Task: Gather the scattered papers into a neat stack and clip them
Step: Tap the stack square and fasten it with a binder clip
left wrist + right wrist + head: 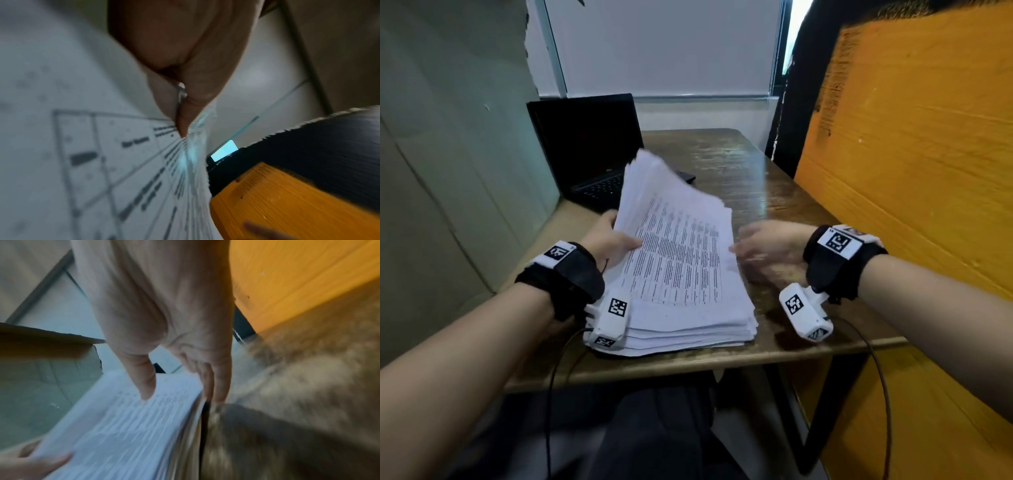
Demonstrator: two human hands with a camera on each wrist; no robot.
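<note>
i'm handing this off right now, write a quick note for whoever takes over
Left hand: grips the left edge of the papers, thumb on top, and lifts that side off the table.
Right hand: open, fingers straight against the stack's right edge.
Papers: one thick stack near the front of the table, edges still uneven; a laptop stands behind it.
Done: sheets gathered into one pile.
Left: square the edges, then clip. No clip shows clearly in any view; a small dark thing behind the stack is too hidden to tell.
</note>
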